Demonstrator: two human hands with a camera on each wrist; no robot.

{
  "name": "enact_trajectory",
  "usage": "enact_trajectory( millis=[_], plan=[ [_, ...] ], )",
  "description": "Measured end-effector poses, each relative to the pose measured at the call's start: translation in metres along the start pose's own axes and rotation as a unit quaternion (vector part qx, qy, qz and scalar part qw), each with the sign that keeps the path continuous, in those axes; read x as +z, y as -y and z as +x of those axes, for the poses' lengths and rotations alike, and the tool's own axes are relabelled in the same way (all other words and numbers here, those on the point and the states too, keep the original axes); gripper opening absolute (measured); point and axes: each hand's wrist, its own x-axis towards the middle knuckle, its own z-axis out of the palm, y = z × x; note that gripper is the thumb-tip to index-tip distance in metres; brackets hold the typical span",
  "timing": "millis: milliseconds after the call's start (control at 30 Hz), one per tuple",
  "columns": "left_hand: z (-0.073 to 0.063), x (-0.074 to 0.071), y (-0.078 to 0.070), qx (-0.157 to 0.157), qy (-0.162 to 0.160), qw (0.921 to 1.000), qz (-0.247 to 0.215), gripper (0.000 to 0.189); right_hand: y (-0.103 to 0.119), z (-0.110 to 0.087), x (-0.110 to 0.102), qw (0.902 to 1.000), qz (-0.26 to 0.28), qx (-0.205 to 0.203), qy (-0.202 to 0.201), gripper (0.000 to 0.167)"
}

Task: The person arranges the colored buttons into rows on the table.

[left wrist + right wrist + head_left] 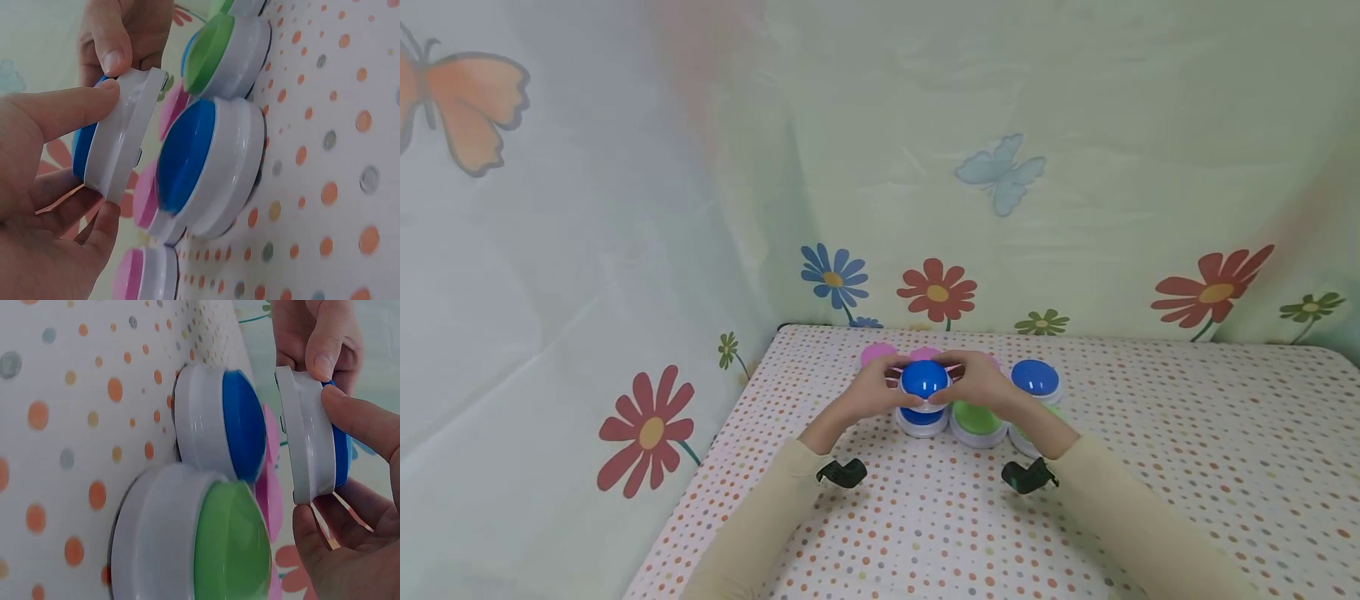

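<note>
Both hands hold one round push button (924, 379) with a blue domed top and white base. My left hand (874, 390) grips its left side, thumb on the near rim and fingers curled beneath and behind. From the opposite side my right hand (979, 385) grips it the same way, the two thumbs close together. The held button (119, 140) is raised above the table, and a gap shows between its underside and another blue push button (212, 165) standing on the cloth. Right of that lower one is a green push button (231, 544).
Pink push buttons (878, 353) stand behind the hands, partly hidden. Another blue push button (1034, 378) is at the right, with a second green push button (1022, 439) partly behind the right forearm. A dotted cloth (925, 517) covers the table; a flowered curtain (1075, 233) hangs behind.
</note>
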Motion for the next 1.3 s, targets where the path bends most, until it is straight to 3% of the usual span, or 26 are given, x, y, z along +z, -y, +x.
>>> enact_trajectory(
  millis=[300,733,1300],
  plan=[
    [-0.007,-0.011,0.016,0.003,-0.010,0.9998,0.014,0.067,0.009,0.009,0.017,0.9999,-0.011,0.001,0.005,0.067],
    [-0.031,-0.035,0.042,-0.038,-0.034,0.9987,0.005,0.069,0.019,0.034,0.056,0.9989,-0.042,-0.007,0.021,0.066],
    [-0.045,-0.040,0.068,-0.061,-0.059,0.9964,0.004,0.070,0.020,0.053,0.082,0.9947,-0.090,-0.031,0.038,0.067]
  ],
)
